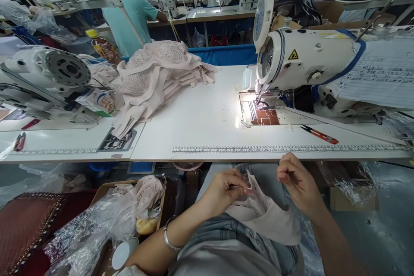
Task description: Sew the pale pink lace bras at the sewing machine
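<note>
My left hand (231, 187), with a silver bangle on the wrist, pinches the edge of a beige bra (270, 220) that lies across my lap. The lower part of the bra drapes over my jeans, and its folds hide much of its shape. Off to the right, my right hand (296, 183) is raised just under the table edge, apart from the bra. Its fingers are curled in towards the thumb, and whatever may be between them is hidden. Both hands are in front of the white sewing table (194, 125).
A sewing machine (307, 58) with its lamp lit stands at right, orange thread snips (320, 134) before it. Beige lace bras (158, 73) are heaped at left beside another machine (48, 82). A box (161, 207) of scraps and plastic sits below left. Co-workers are further back.
</note>
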Motion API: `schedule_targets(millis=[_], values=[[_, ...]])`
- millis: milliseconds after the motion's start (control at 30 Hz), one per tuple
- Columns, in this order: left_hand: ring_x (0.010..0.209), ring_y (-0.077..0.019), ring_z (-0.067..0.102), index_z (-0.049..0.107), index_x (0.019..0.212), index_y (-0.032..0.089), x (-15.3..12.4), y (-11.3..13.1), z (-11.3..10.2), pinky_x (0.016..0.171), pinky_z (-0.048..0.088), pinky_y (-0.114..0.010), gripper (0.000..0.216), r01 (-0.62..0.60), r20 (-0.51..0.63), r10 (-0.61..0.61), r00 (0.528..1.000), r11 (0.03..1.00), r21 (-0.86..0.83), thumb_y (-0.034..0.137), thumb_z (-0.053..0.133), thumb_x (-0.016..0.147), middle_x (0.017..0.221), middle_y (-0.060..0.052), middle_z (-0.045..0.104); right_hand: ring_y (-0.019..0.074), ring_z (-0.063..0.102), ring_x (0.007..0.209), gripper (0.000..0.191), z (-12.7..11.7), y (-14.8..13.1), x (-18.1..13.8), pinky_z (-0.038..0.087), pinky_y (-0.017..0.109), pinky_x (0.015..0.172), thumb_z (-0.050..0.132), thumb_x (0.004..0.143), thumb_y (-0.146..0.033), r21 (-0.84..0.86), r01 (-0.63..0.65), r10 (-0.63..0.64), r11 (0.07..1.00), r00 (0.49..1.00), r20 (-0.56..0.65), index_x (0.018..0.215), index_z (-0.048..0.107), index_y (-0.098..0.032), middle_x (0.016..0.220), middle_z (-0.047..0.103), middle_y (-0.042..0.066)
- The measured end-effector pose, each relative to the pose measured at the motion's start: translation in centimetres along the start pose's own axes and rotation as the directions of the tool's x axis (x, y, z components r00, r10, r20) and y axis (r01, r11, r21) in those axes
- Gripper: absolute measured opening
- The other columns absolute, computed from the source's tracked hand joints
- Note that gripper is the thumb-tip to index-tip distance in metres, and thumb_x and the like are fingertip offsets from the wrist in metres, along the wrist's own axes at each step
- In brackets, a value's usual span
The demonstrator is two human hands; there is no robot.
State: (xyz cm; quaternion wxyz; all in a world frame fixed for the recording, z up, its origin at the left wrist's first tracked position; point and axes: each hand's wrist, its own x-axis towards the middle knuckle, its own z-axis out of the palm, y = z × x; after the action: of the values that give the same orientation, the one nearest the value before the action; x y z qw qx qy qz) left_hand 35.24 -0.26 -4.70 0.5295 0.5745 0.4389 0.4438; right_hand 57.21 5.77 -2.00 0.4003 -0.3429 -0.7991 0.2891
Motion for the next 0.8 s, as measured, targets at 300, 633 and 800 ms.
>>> schedule_targets(millis=[300,633,800], values=[[0.059,-0.0102,0.053,0.067,0.089,0.015,-0.2,-1.6,1.2,0.053,0.041,-0.020,0.019,-0.447,-0.121,0.671,0.731,0.605,0.659,0.020,0.053,0.100,0.070,0.000,0.057,0.0156,0.052,0.072,0.015,1.5,-1.3,-1.0,0.045,0.031,0.063,0.060,0.097,-0.021,-0.384,0.285,-0.256,0.878,0.958,0.125,0.082,0.063,-0.023,0.089,0.057,0.004],[0.060,-0.0148,0.048,0.055,0.090,0.016,-0.3,-3.1,0.2,0.056,0.040,-0.025,0.014,-0.617,0.123,0.872,0.474,0.229,0.753,0.010,0.043,0.096,0.068,-0.002,0.056,0.0141,0.058,0.071,0.038,2.4,-3.0,-2.3,0.051,0.026,0.060,0.040,0.102,-0.016,-0.500,0.278,-0.205,0.820,0.959,0.196,0.138,0.051,-0.020,0.098,0.057,0.008],[0.061,-0.0146,0.048,0.057,0.101,0.012,-0.2,-2.4,0.3,0.055,0.042,-0.025,0.017,-0.613,0.132,0.879,0.459,0.206,0.763,0.008,0.041,0.095,0.068,-0.002,0.056,0.0169,0.058,0.075,0.050,2.8,-3.4,-2.6,0.048,0.030,0.068,0.042,0.096,0.000,-0.659,0.398,-0.323,0.638,0.915,0.240,0.139,0.055,-0.021,0.089,0.062,0.005]])
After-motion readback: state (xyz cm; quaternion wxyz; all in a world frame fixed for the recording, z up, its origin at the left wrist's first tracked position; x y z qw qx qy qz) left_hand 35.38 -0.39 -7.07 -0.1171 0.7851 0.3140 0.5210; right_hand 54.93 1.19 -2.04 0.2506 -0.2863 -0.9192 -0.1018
